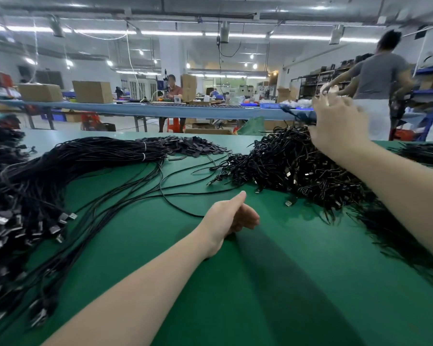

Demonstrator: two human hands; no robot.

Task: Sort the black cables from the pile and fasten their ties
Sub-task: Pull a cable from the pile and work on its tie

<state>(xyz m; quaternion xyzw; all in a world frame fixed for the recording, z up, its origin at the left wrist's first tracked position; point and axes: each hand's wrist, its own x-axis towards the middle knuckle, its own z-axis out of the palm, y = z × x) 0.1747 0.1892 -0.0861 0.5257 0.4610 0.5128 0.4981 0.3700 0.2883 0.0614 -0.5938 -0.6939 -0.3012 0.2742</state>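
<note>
The left hand (231, 216) is hovering just above the green table (260, 283) with its fingers loosely curled and its thumb stretched forward, holding nothing. The right hand (335, 123) is reaching over the far top of the tangled pile of black cables (293, 166) on the right, fingers spread and blurred, so whether it is gripping any cable cannot be told. A tied bundle of cables (85, 158) is lying on the left, loose ties (193, 146) heaped beyond it.
</note>
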